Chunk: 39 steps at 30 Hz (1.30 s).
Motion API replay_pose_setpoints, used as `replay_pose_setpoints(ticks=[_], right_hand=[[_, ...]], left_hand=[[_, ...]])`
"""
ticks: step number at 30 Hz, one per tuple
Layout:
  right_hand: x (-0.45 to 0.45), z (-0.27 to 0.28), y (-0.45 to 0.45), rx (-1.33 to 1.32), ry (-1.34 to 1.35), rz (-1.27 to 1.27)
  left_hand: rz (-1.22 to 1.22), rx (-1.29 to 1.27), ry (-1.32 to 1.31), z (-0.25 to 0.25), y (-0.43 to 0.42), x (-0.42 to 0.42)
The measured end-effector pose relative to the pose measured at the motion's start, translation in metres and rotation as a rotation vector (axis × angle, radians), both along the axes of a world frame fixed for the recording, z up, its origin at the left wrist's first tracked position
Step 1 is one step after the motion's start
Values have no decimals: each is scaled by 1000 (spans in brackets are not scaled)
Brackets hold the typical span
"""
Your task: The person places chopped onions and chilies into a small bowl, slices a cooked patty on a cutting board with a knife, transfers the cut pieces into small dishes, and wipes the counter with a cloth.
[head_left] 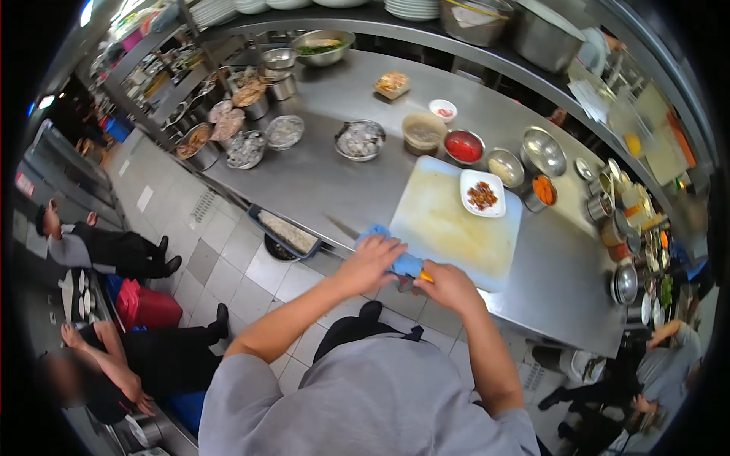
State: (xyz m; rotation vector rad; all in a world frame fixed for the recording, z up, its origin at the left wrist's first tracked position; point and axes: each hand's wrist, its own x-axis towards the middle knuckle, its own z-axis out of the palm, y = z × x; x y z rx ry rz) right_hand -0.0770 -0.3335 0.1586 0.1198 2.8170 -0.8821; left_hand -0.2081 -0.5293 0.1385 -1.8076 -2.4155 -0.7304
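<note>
My right hand (450,286) is closed around the yellow handle (426,276) of a knife at the front edge of the steel counter. A folded blue cloth (406,264) wraps part of the knife, and my left hand (371,263) presses on it with fingers closed. Past the cloth, the knife's blade tip (344,227) points away to the left. Just beyond my hands lies a pale, stained cutting board (426,220). On its far right part sits a white square dish (498,207) of chopped reddish-brown food (481,196).
Along the counter (319,182) stand bowls of food, including a bowl of red pieces (464,146) and a tub of carrots (543,190). A shelf (380,34) runs above the back. Below the left edge is a bin of white grains (287,232). Co-workers (114,247) are on both sides.
</note>
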Motion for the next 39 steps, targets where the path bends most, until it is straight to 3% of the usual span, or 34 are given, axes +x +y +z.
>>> replay_pose_setpoints(ticks=[2, 8, 13, 14, 18, 21, 22, 23, 27, 29, 32, 35, 39], right_hand=[[4, 6, 8, 45, 22, 67], [30, 4, 18, -58, -45, 69], [103, -16, 42, -151, -51, -156], [121, -17, 45, -287, -92, -270], [198, -24, 53, -724, -116, -786], [224, -48, 41, -856, 55, -1054], [227, -56, 40, -873, 132, -1111], [224, -65, 39, -865, 176, -1210], [211, -108, 70, -779, 328, -1442], [198, -119, 94, -644, 341, -1500], [192, -156, 134, -325, 413, -1470], [182, -167, 163, -180, 355, -1423], [158, -172, 186, -41, 317, -1383]], left_hand=[[-150, -205, -163, 0, -2, -30], [-437, -229, -225, -11, 3, -70], [-489, -255, -307, -35, -5, -125], [-489, -237, -337, -46, -6, -143], [86, -323, -621, -66, -13, -240], [69, 17, -542, -48, 42, -250], [84, -4, -445, -51, 68, -254], [103, -25, -347, -57, 95, -258], [135, 124, -413, -99, 202, -240], [110, 51, -165, -148, 232, -234], [312, 2, 4, -122, 236, -179], [101, -12, 154, -157, 239, -177], [-41, -30, 7, -142, 194, -106]])
